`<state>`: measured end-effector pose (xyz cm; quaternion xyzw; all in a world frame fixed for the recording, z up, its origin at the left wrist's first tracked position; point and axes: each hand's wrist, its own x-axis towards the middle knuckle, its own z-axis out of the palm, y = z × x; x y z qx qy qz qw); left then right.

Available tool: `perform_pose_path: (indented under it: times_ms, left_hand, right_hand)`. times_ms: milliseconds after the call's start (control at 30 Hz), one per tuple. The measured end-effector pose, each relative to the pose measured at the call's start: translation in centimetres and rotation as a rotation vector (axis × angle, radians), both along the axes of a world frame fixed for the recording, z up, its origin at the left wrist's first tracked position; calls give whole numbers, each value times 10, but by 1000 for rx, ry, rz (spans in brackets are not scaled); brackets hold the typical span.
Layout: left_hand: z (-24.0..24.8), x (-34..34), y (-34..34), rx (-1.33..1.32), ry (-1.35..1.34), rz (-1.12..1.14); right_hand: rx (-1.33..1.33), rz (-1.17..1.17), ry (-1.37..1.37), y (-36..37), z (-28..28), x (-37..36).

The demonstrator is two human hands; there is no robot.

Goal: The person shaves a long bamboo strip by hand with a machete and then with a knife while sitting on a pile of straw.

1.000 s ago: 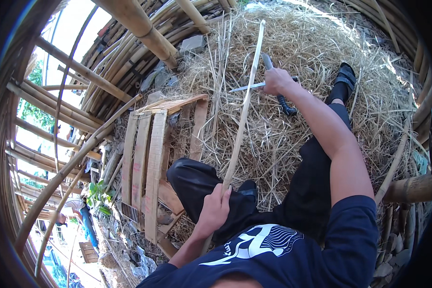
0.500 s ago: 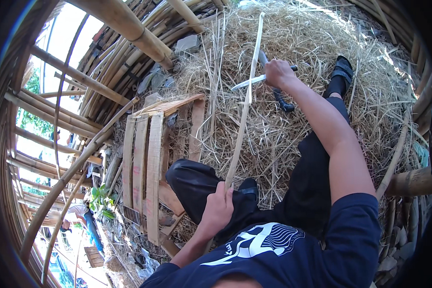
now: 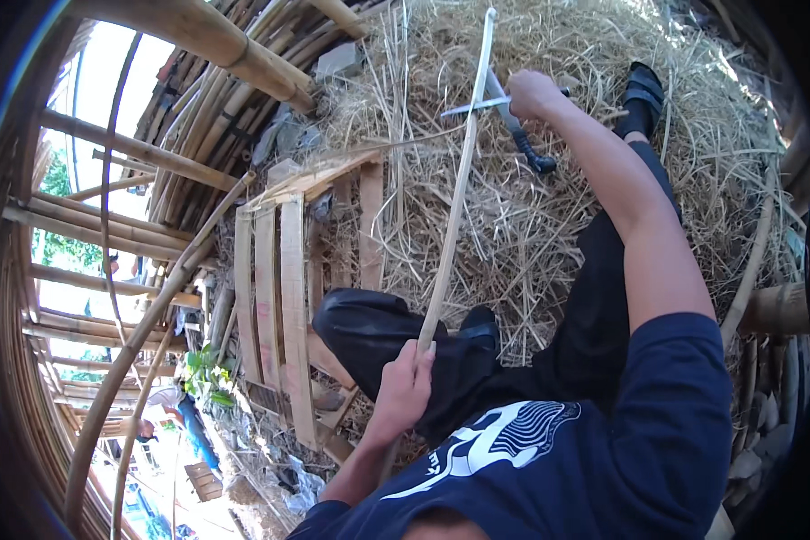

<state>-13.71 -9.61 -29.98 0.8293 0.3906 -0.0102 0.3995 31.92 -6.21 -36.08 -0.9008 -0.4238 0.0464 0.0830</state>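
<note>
A long pale bamboo strip [image 3: 454,211] slants up and away from my lap. My left hand [image 3: 403,391] is closed around its near end, thumb along the strip. Near the far end, my right hand [image 3: 535,94] grips a knife by its handle. The knife's narrow blade [image 3: 477,107] points left and lies across the strip, apparently touching it. Just beyond lies a larger blade with a dark, wrapped, hooked handle [image 3: 524,144], resting on the shavings. My right fist hides most of the knife's handle.
Straw-like bamboo shavings [image 3: 513,261] cover the ground. A slatted wooden crate [image 3: 292,315] stands by my left knee. Bamboo poles [image 3: 234,54] and stacked canes enclose the left and far sides. Another person [image 3: 189,427] is at the lower left, beyond the poles.
My right hand and the knife have moved farther away along the strip. A thin curved sliver now shows left of the strip. My left hand keeps its grip.
</note>
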Motion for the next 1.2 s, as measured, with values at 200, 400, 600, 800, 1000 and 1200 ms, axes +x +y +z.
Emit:
perform_pose_path:
  times_ms: [200, 400, 600, 800, 1000, 1200]
  left_hand:
    - [-24, 15, 17, -157, -100, -39]
    - [-40, 7, 23, -262, -234, -28]
    - [-37, 12, 19, -246, -243, 9]
    - [-20, 18, 3, 47, -193, 16]
    - [-29, 16, -12, 37, -154, -11]
    - [-16, -16, -29, -53, -90, 23]
  right_hand:
    - [-97, -114, 659, -13, -12, 22]
    - [17, -99, 711, -24, 6, 4]
    - [1, 138, 222, -30, 36, -54]
    - [-38, 95, 159, -14, 28, -60]
    - [-151, 155, 99, -12, -7, -35]
    - [-158, 61, -80, -29, 6, 13]
